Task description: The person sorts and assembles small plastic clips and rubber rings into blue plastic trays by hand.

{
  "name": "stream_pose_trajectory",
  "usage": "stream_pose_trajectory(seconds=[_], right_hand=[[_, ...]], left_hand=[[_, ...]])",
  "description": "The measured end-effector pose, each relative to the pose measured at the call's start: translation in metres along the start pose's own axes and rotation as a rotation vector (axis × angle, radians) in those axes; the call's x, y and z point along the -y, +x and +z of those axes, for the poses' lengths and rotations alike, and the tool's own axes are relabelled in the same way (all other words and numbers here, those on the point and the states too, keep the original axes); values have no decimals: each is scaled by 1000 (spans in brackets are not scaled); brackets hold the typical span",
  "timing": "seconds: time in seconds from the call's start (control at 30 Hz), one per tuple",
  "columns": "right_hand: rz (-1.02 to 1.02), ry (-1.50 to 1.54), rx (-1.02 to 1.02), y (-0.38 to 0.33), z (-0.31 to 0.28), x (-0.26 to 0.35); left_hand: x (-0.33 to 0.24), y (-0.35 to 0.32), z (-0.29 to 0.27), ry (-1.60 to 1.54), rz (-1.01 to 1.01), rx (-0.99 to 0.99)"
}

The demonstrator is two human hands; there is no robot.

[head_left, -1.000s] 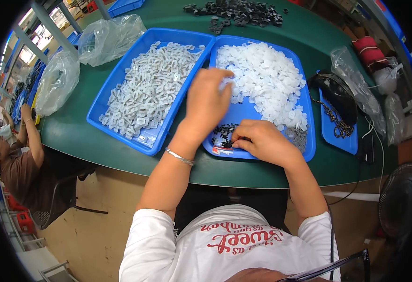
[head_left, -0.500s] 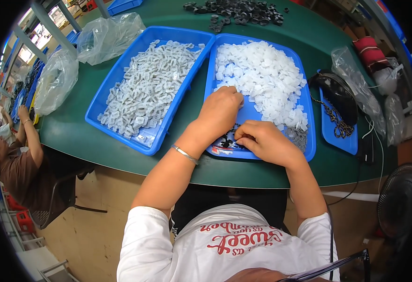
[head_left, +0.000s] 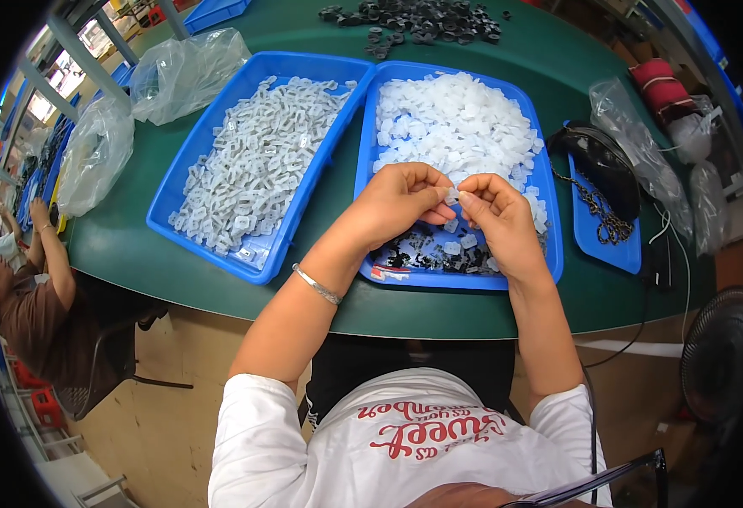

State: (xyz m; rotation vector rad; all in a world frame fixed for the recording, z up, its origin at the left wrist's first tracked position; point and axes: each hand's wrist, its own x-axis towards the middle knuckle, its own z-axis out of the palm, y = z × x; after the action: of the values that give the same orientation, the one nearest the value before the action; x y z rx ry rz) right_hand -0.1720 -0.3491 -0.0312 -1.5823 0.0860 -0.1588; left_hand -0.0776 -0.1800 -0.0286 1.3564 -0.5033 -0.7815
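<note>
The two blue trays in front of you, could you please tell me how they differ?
The left tray holds greyish-white clip-like parts spread across most of its floor; the right tray holds a heap of clearer white pieces at its far end, with small black parts near its front. The left tray lies angled, the right tray squarer to the person. Both hands, left hand and right hand, work over the right tray. Both trays are blue, rectangular and shallow.

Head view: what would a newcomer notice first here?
Two blue trays on the green table: the left tray is full of greyish plastic pieces, the right tray heaped with white ones. Above the right tray's near end, the left hand and right hand pinch one small white piece between them.
</note>
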Motion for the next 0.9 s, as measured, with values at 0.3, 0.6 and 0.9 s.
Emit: stream_pose_trajectory(seconds=[0.3,0.6,0.9], right_hand=[[-6,6,-70,-1,1,-2],[-38,24,-107,-2,1,-3],[-206,-241,-162,-3,8,-4]], left_hand=[[6,2,0,-49,41,-15],[2,0,4,23,38,-28],[5,1,3,13,53,3]])
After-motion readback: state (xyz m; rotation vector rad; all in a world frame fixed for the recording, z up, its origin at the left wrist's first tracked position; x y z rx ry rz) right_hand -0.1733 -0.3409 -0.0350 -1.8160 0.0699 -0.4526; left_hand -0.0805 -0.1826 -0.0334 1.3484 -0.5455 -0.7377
